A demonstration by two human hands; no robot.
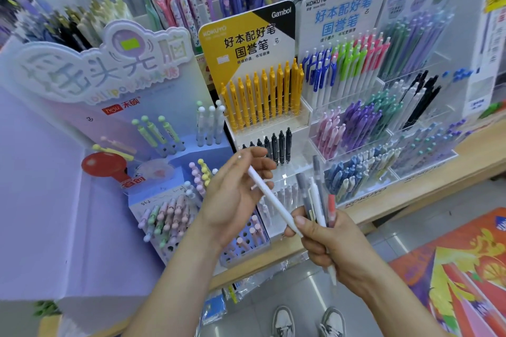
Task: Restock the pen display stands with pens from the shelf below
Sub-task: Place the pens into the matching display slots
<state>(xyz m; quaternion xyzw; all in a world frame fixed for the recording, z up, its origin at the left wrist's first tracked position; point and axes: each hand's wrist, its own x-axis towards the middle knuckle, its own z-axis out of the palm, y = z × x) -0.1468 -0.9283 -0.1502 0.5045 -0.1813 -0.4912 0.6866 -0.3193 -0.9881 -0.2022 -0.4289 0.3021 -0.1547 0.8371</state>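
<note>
Fingers [257,154] of left hand [232,200] pinch a white pen [271,197] (right hand [328,241] clamps a pen bundle [316,200])

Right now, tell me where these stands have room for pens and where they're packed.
Empty holes show in the blue block at the shelf's front edge, around its few pink pens. The white tier looks bare right of the black pens. The yellow pens fill their row, and the clear bins on the right are packed.
</note>
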